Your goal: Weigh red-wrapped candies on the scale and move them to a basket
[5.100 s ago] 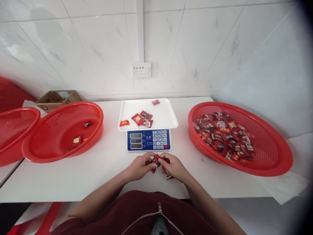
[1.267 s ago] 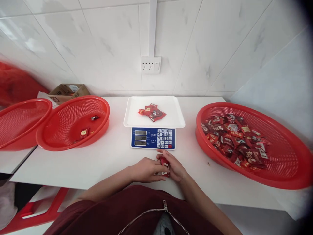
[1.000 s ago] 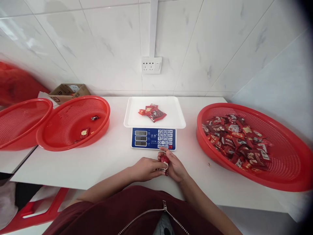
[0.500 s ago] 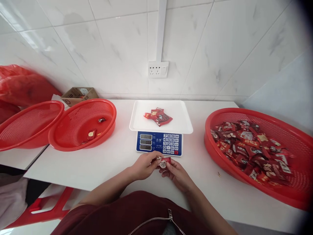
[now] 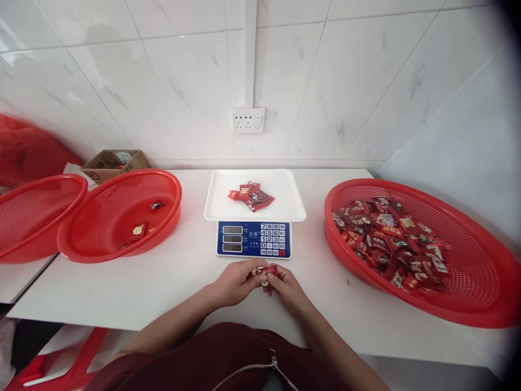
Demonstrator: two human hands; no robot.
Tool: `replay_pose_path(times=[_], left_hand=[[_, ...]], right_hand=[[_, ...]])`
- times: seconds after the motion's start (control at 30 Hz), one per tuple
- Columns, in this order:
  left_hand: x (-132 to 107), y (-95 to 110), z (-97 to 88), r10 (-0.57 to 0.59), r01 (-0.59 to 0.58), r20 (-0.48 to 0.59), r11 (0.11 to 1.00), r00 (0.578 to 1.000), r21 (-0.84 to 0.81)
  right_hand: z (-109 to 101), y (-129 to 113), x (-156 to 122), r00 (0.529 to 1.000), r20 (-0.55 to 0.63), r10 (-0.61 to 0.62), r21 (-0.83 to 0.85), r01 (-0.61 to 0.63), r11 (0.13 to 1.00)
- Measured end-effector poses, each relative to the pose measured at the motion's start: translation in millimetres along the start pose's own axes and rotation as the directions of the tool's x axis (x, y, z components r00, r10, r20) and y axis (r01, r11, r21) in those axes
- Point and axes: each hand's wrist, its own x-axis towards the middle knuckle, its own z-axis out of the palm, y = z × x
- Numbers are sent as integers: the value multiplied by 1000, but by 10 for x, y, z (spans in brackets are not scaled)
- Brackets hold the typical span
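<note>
- White tabletop (image 5: 122,288) spreads to the left of my forearms, and a narrower strip lies between my right forearm and the big basket on that side; its near edge runs along by my body, its back edge by the tiled wall (image 5: 183,108).
- At the left a dark seam parts it from another white surface.
- My left hand (image 5: 236,282) and right hand (image 5: 288,290) meet just in front of the scale (image 5: 254,239), both grasping a red wrapped packet (image 5: 262,273) with pale print, thumbs on its upper side; whether more than one is in my fingers, I cannot tell.
- Straight ahead, the scale's keypad and displays face me, and its white tray (image 5: 285,190) bears a small overlapping pile of packets (image 5: 256,198) near the middle.
- On my right, a large red basket (image 5: 480,285) holds a heap of similar wrapped sweets (image 5: 391,239); its rim limits reaching that way.
- Near that rim lies a tiny scrap (image 5: 349,283).
- On my left, a red basket (image 5: 106,217) holds a few pieces, with another red basket (image 5: 36,212) beside it and a cardboard box (image 5: 100,175) behind.
</note>
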Motion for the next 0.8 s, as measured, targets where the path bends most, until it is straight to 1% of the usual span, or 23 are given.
replay_pose_path(times=[0.1, 0.17, 0.33, 0.47, 0.63, 0.8], left_hand=[[13, 27, 9, 22, -23, -3, 997, 1000, -78], [20, 35, 11, 23, -23, 1, 995, 1000, -94], [40, 12, 29, 28, -27, 7, 998, 1000, -48], [45, 1, 39, 27, -27, 8, 997, 1000, -70], [32, 57, 7, 28, -24, 56, 997, 998, -71], [24, 124, -33, 23, -22, 84, 1000, 996, -10]], right_hand=[[-5, 7, 1, 1000, -7, 10, 45, -10, 999], [-6, 9, 4, 1000, 7, 14, 77, -14, 997], [-1, -4, 10, 999, 31, 11, 67, -13, 998], [3, -8, 19, 999, 52, 6, 84, -11, 996], [4, -10, 31, 998, 54, 19, 112, -25, 993], [14, -34, 10, 999, 31, -36, 89, 33, 996]])
